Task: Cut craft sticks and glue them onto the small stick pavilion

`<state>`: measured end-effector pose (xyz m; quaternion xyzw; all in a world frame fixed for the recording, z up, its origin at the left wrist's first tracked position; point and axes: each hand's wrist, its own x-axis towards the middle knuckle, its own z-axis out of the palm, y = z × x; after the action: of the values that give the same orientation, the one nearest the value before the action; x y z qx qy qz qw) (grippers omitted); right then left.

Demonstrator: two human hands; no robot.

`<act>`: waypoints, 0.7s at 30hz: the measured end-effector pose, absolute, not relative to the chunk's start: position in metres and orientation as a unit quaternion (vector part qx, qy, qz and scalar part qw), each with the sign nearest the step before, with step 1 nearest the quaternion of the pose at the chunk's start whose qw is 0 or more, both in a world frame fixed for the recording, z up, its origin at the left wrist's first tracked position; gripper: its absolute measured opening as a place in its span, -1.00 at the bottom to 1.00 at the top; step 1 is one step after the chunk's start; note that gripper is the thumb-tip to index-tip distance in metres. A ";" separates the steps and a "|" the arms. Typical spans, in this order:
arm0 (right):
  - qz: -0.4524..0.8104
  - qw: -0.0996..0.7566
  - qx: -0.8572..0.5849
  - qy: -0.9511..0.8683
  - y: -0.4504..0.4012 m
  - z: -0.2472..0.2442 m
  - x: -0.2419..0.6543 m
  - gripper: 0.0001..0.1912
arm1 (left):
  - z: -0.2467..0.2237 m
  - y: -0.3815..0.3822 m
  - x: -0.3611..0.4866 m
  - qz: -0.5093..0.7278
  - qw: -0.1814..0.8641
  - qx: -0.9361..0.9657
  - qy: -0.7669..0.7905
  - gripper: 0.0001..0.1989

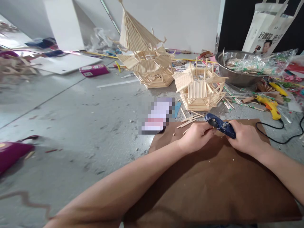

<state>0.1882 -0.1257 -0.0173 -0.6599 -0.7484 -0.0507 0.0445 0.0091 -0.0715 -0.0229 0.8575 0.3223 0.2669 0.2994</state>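
A dark-blue hand tool (220, 126) with a rounded, scuffed head is gripped in my right hand (244, 137); I cannot make out its exact kind. My left hand (197, 136) is closed, its fingertips right at the tool's head. Whatever it pinches is hidden by the fingers and the tool. Both hands are over a brown sheet (204, 183). Just beyond them lie several loose thin wooden sticks (190, 120). Behind these stands a small many-sided stick structure (198, 90) with slatted panels and upright posts.
A taller stick pagoda (147, 60) with a pointed roof stands further back. A pixelated phone-like rectangle (156, 115) lies left of my hands. At right are a metal bowl (239, 77) of wrapped sticks, a yellow glue gun (270, 106) with black cord, and a white bag (263, 31).
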 end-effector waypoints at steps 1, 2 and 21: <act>-0.049 0.048 -0.662 -0.746 -0.126 -0.017 0.188 -0.69 | -0.023 -0.072 0.009 0.275 0.305 0.850 0.330 -0.80; -0.048 0.053 -0.663 -0.745 -0.126 -0.017 0.188 -0.67 | -0.024 -0.072 0.009 0.281 0.311 0.843 0.336 -0.80; -0.055 0.049 -0.649 -0.757 -0.126 -0.022 0.190 -0.66 | -0.021 -0.073 0.009 0.232 0.329 0.846 0.348 -0.77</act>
<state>0.1901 -0.1263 -0.0220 -0.6495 -0.7568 -0.0549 0.0492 0.0088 -0.0731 -0.0205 0.8464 0.3485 0.2317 0.3293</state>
